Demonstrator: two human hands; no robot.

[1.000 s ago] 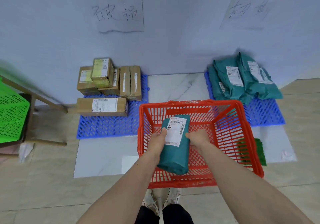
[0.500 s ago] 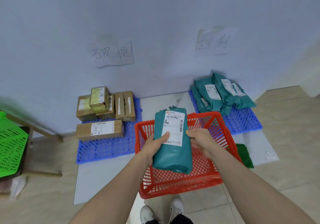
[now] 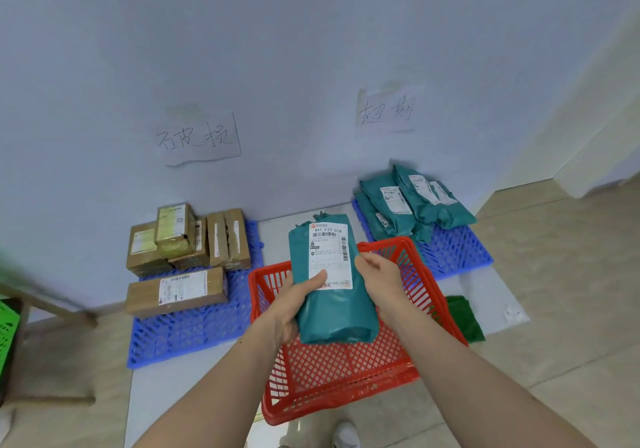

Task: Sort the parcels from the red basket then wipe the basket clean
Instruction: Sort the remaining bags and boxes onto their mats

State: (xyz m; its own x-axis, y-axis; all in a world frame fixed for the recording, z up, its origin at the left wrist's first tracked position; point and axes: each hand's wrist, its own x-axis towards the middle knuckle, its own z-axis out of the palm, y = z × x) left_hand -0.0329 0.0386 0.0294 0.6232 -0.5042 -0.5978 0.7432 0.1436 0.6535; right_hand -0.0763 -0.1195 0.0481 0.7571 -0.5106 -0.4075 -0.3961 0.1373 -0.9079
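While both hands grip it, teal parcel sits upright above red basket: left hand curled on its 9 o'clock edge, thumb on label; right hand wrapped round its 3 o'clock edge

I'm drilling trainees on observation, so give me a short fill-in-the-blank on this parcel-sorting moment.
1. Both the left hand and the right hand hold a ____-coloured parcel.
2. The parcel is held above the ____ basket.
3. The cardboard boxes sit on a ____ mat.
4. The green cloth lies to the basket's ____.

Missing words: teal; red; blue; right
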